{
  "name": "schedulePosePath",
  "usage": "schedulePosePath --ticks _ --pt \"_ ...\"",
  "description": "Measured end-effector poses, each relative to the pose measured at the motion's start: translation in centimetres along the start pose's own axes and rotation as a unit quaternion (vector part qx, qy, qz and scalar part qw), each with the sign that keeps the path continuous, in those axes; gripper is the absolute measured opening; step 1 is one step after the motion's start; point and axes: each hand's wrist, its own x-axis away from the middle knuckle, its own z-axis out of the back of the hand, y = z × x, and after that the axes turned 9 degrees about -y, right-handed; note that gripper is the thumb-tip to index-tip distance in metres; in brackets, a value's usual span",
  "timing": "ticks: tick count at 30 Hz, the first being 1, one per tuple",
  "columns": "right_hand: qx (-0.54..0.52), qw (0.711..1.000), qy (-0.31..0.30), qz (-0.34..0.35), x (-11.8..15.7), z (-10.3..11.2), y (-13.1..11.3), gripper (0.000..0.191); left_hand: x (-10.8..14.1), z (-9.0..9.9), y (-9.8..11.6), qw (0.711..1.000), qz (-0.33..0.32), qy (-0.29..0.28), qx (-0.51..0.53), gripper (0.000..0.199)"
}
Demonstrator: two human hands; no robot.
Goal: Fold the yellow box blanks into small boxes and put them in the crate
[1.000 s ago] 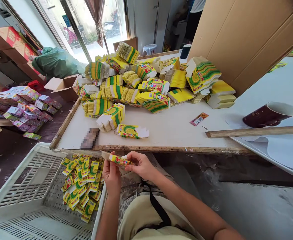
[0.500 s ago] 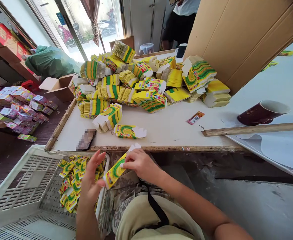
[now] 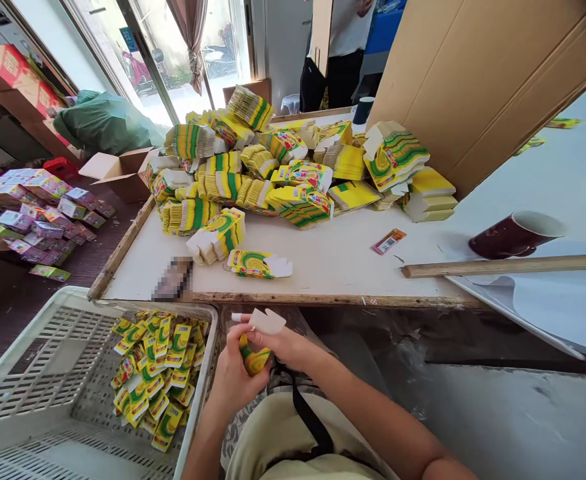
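Observation:
Close to my lap, a small yellow and green carton (image 3: 255, 360) is held between both hands, its white end flaps sticking up. My left hand (image 3: 235, 373) is closed round its lower part. My right hand (image 3: 277, 341) grips the upper part near the flaps, and a white cover sits on one fingertip. Fingers hide much of the carton. Just beyond, at the table edge, lies another yellow carton (image 3: 257, 264) with its white flaps out. Beside it rests a bundle of flat cartons (image 3: 219, 237).
A white plastic basket (image 3: 207, 373) at the left holds many yellow cartons. Stacked flat cartons (image 3: 297, 200) cover the back of the table. A phone (image 3: 173, 279), a maroon mug (image 3: 513, 235) and a wooden stick (image 3: 503, 265) lie on it. A person (image 3: 340, 60) stands behind.
My left hand has moved right from over the basket and closed on the carton. The carton has turned and come nearer my body. The person behind has shifted and now shows beside a cardboard piece.

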Motion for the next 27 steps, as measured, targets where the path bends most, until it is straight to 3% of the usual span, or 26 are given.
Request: schedulePosePath --ticks 3,6,10,16,22,27 --pt "-0.017 1.000 0.002 0.019 0.1 0.0 0.4 0.075 0.0 0.3 0.0 0.999 0.032 -0.017 -0.006 0.050" --pt "0.125 0.989 0.006 0.078 0.6 -0.3 -0.4 0.081 -0.1 0.6 -0.5 0.996 0.082 -0.041 0.020 0.053" --pt "0.369 0.922 -0.041 0.109 1.0 -0.9 -1.6 0.047 -0.3 0.3 -1.4 0.991 0.104 -0.027 0.079 0.066" --pt "0.396 0.903 0.099 0.134 0.4 0.6 -1.3 0.047 0.2 0.0 -3.1 0.990 0.128 0.040 -0.036 0.054" --pt "0.509 0.859 -0.009 0.052 0.6 2.0 -2.2 0.044 0.6 1.5 -3.3 0.989 0.146 0.019 -0.034 0.049" --pt "0.526 0.846 -0.045 0.067 0.9 3.2 -3.6 0.026 0.3 2.0 -3.2 0.987 0.151 -0.031 0.038 0.051"
